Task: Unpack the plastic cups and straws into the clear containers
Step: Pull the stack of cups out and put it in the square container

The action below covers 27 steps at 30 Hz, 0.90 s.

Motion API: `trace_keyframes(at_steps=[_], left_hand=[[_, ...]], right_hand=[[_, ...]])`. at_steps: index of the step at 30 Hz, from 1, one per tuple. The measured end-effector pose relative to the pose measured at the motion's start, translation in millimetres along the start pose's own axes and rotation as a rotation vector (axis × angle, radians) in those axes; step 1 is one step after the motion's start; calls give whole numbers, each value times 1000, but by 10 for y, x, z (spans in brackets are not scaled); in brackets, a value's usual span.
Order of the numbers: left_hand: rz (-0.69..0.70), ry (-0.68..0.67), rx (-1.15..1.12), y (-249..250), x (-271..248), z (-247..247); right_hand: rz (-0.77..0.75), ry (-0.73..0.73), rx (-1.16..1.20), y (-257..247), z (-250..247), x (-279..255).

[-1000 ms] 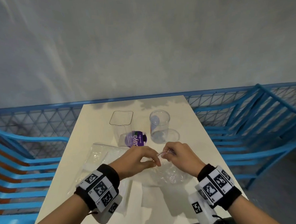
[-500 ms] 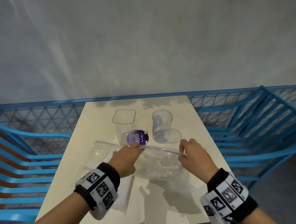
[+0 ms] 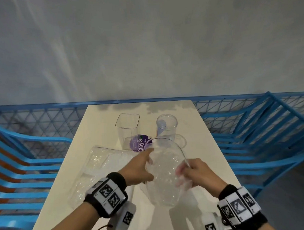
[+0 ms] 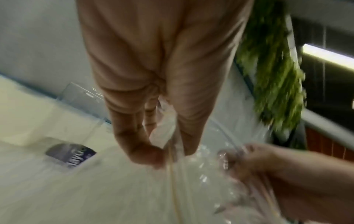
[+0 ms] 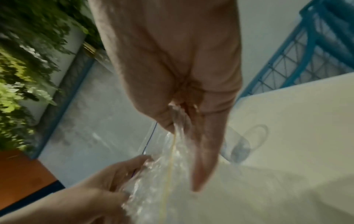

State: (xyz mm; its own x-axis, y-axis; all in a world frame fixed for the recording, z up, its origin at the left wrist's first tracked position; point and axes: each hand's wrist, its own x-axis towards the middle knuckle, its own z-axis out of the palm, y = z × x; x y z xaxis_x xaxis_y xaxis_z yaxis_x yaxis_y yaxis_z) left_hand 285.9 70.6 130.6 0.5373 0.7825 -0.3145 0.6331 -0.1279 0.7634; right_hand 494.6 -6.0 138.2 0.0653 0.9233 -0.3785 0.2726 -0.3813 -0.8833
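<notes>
A clear zip bag with glinting clear plastic inside hangs between my hands above the table, its mouth pulled into a wide loop toward the far side. My left hand pinches the left edge of the mouth, seen close up as the left hand in the left wrist view. My right hand grips the right edge, fingers curled round the film; in the right wrist view the right hand pinches the bag. A square clear container and a round clear container stand behind the bag.
A second clear bag lies flat on the white table at the left. A purple label sits at the square container's base, and a round clear lid lies by the round one. Blue chairs flank both sides.
My hands, pinched together at the bag's top a second ago, pulled apart along the seal. Now the bag is lifted and its mouth is spread open.
</notes>
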Motion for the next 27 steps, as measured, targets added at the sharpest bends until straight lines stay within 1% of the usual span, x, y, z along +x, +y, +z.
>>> trace_keyframes(at_steps=[1,2,3,4,5,6,7,8,9,10,12,14,15,17,18,19,21,22,23,25,27], left_hand=[[17,38,-91,-1,-19,-36],[31,88,-155,-20,-48,-82],[42,144,-165,-71,-64,-123],[37,181,-119,-127,-68,-140],[2,175,-35,-182,-70,-116],[-49,121,63,-238,-66,-50],[-103,41,145,-287,-52,56],[-153,-34,182,-316,-39,169],[-180,-76,164,-335,-26,261],[-187,-82,111,-356,-14,313],[-161,-27,-86,-388,5,297],[-82,57,-260,-396,-8,221],[-38,89,-322,-384,-15,178],[33,117,-440,-316,-24,128],[55,138,-469,-281,-30,121],[80,167,-479,-257,-26,126],[139,219,-450,-260,7,171],[150,232,-417,-264,15,196],[150,229,-375,-251,10,214],[104,135,-260,-225,1,211],[11,16,-157,-269,-18,188]], right_hand=[[-55,42,74,-42,-71,4],[-104,121,176,-79,-158,20],[-133,201,278,-104,-245,37],[-137,256,317,-99,-304,65],[-116,272,282,-75,-291,86],[-69,233,189,-18,-216,111],[-10,142,84,66,-101,149],[37,35,-14,138,25,174],[47,-42,-67,169,133,174],[33,-75,-67,170,187,158],[-5,-84,78,119,197,122],[-69,-95,225,41,134,71],[-111,-68,276,-3,90,49],[-165,7,280,-53,-1,36],[-175,32,232,-57,-52,47],[-174,11,170,-56,-93,61],[-168,-99,45,-61,-104,73],[-170,-146,-15,-50,-89,86],[-175,-164,-62,-20,-66,111],[-180,-119,-147,51,-19,177],[-137,-29,-119,178,-1,238]])
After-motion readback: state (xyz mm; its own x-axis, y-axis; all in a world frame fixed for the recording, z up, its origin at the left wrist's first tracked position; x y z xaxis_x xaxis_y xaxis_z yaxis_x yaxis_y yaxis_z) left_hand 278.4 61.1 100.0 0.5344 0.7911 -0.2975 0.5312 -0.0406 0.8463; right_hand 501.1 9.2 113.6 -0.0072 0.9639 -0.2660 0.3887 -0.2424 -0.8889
